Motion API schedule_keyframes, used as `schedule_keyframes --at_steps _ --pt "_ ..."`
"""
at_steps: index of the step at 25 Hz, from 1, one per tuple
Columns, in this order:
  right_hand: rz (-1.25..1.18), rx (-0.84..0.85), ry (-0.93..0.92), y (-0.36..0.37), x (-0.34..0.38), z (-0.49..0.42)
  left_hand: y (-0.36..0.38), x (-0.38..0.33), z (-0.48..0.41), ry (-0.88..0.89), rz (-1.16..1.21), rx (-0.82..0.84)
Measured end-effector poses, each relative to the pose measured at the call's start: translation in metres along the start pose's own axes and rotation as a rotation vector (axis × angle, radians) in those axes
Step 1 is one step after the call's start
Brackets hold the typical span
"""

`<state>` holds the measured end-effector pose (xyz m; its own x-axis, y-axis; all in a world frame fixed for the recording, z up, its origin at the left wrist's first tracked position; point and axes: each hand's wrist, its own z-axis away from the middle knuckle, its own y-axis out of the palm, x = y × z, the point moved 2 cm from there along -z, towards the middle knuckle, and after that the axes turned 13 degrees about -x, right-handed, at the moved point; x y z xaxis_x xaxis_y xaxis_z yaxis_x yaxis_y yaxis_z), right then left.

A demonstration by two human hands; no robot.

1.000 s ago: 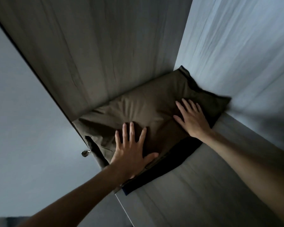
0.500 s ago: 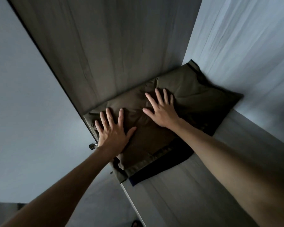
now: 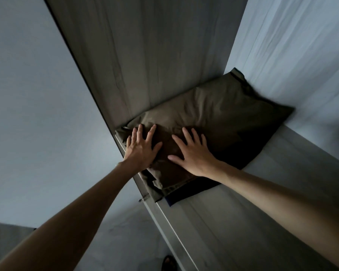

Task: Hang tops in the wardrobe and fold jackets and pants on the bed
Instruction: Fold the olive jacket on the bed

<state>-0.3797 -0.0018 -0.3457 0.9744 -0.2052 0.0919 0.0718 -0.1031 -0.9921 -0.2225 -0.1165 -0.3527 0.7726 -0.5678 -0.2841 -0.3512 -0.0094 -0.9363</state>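
A folded olive-brown jacket (image 3: 219, 114) lies on a wardrobe shelf (image 3: 243, 208), pushed into the corner against the side panel and the back wall. Under it a darker folded garment (image 3: 194, 192) sticks out at the near edge. My left hand (image 3: 141, 147) presses flat on the jacket's left front corner, fingers spread. My right hand (image 3: 192, 153) lies flat beside it on the jacket's front part, fingers also spread. Neither hand grips the cloth.
The wood-grain side panel (image 3: 145, 55) rises left of the jacket, the pale back wall (image 3: 292, 45) to the right. A small metal fitting (image 3: 142, 198) sits at the shelf's front edge. Bare shelf surface extends toward me on the right.
Both hands have slid along the jacket toward its left front end; the right hand came from the far right side to sit beside the left. The jacket sits deeper on the shelf.
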Motion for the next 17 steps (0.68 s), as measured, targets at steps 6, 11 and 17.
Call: schedule_keyframes --at_steps 6,11,17 --pt "-0.084 0.021 -0.044 -0.011 0.034 0.023 -0.015 0.014 0.011 0.062 0.106 0.007" --pt "0.072 0.080 -0.197 -0.023 0.080 0.037 -0.050 0.052 0.027 0.063 0.197 -0.008" --pt "-0.087 0.135 -0.377 -0.045 0.211 0.018 -0.121 0.143 0.106 -0.063 0.297 0.201"
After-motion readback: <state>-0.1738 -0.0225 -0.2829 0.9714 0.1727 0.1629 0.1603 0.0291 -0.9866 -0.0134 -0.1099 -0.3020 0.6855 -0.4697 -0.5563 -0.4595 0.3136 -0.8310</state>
